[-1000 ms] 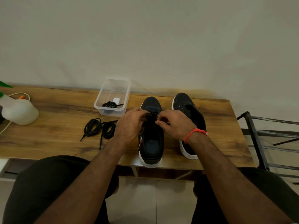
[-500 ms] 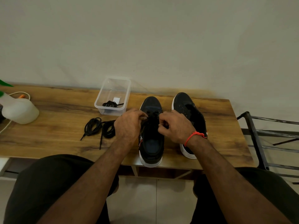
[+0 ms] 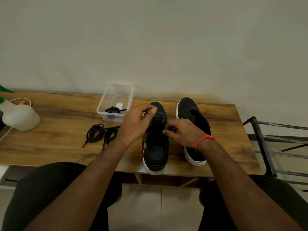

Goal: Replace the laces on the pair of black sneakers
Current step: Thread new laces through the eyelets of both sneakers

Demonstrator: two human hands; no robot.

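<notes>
Step in hand: lacing work at the left sneaker (image 3: 155,144). Left hand (image 3: 135,124) fingers pinch its lace (image 3: 158,118) near the toe; right hand (image 3: 182,133) fingers pinch at its right eyelets. Next move likely calls for drawing the lace through an eyelet; unlaced right sneaker (image 3: 191,124) waits beside it.

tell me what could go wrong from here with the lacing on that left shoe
1. The near sneaker has its heel past the table edge; a hard pull by the left hand or right hand on the lace might tip it off.
2. The loose laces on the table and the lace in the clear box are all black, so old and new could get mixed up.
</notes>
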